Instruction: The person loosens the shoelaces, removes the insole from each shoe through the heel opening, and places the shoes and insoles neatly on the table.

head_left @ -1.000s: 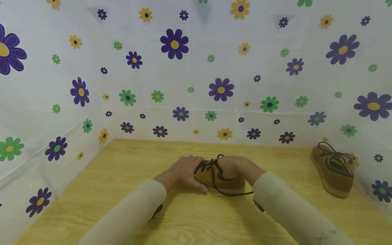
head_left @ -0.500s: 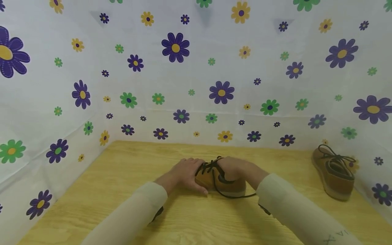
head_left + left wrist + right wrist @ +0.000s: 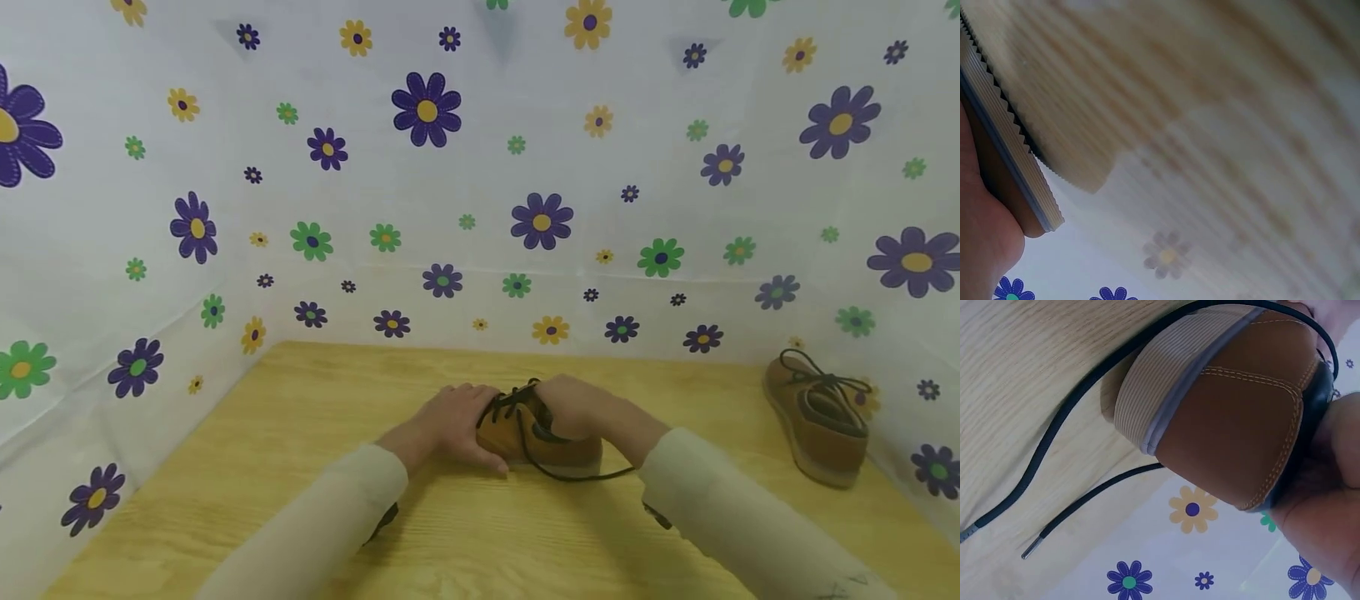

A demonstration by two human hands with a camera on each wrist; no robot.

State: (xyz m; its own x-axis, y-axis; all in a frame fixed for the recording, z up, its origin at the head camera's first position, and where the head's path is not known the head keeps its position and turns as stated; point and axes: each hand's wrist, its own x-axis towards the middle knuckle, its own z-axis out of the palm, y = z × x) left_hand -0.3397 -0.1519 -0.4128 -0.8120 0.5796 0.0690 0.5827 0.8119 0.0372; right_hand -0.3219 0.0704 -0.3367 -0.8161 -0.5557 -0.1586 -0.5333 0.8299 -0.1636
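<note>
A brown lace-up shoe stands sole-down on the wooden table, its toe pointing left. My left hand grips the toe end, thumb along the near side and fingers over the top. At the shoe's opening is my right hand, bent over the dark collar; its fingertips are hidden by the hand and shoe. One black shoelace hangs down the near side and trails right. Two loose lace ends lie beside the heel in the right wrist view. The left wrist view catches the ribbed sole beside the palm.
A second brown shoe, its laces tied in a bow, stands at the table's right side. White flower-print sheeting rises behind the wooden table and along both sides.
My right hand has shifted slightly at the shoe's opening, off the laces and toward the collar, and its forearm has moved right. The left hand keeps its place on the toe.
</note>
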